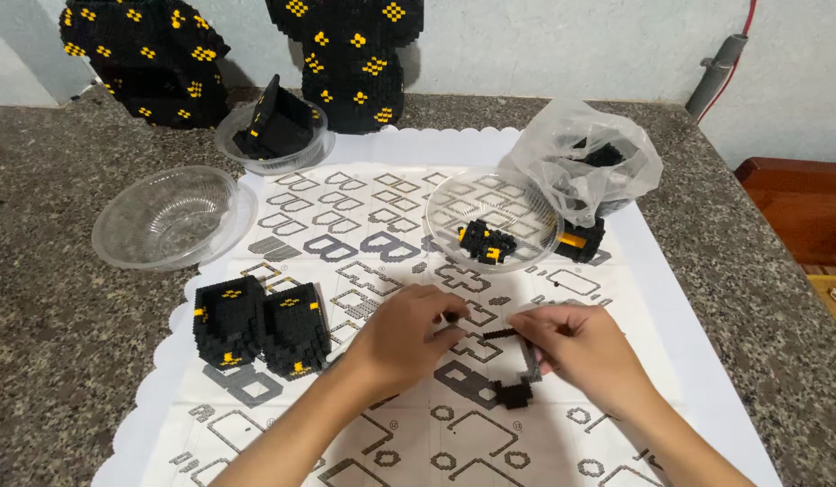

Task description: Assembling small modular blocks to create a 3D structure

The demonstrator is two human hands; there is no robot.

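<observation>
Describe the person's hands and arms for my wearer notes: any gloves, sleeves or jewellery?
Both the left hand and right hand are bare: no gloves, rings, watch or bracelet visible. The forearms are uncovered too, with no sleeves in view.

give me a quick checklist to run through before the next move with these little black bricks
1. Both hands on the work: left hand and right hand meet over a thin black brick strip: ok.
2. Grip on the strip secure: fingertips hide the contact: cannot tell.
3. Instruction sheet flat and readable under the hands: ok.
4. Loose black piece on the sheet by the right hand, within reach: ok.
5. Spare bricks at hand in the clear bowl: ok.
6. Finished black block clear of the left forearm: ok.
</observation>
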